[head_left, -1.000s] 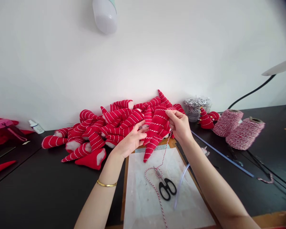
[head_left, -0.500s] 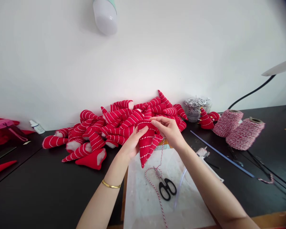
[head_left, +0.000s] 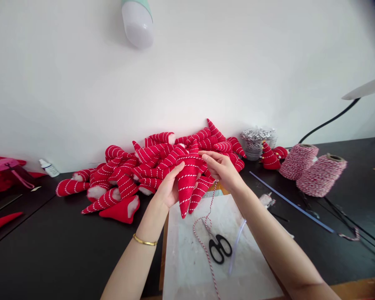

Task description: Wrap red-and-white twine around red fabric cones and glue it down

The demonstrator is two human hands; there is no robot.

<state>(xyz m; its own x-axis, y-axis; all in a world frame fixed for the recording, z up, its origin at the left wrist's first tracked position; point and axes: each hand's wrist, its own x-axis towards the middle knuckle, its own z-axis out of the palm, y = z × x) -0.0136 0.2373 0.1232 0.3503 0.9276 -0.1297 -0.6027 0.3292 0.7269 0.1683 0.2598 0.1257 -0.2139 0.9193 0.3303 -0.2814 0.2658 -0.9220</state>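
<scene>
A stuffed red fabric cone (head_left: 187,183) hangs tip down over the front of the board, wrapped in rows of red-and-white twine. My left hand (head_left: 171,185) grips its left side, thumb lying on the near face. At the cone's wide upper end, my right hand (head_left: 220,167) pinches the twine against or just beside the edge; the fingertips partly hide the contact. Loose twine (head_left: 211,204) trails from below my right hand onto the pale board (head_left: 187,258). Black-handled scissors (head_left: 218,249) lie there, with a clear glue stick (head_left: 236,248) beside them.
A heap of striped red cones (head_left: 118,166) lies against the wall. Two twine spools (head_left: 321,175), a glue gun (head_left: 266,200) and a long bluish stick (head_left: 290,202) are on the right. At left are a white bottle (head_left: 49,167) and red fabric (head_left: 0,179).
The cone has shifted slightly left and turned in my hands, showing more twine rows. My left thumb has slid left, off the middle of the cone. My right fingers have moved slightly right.
</scene>
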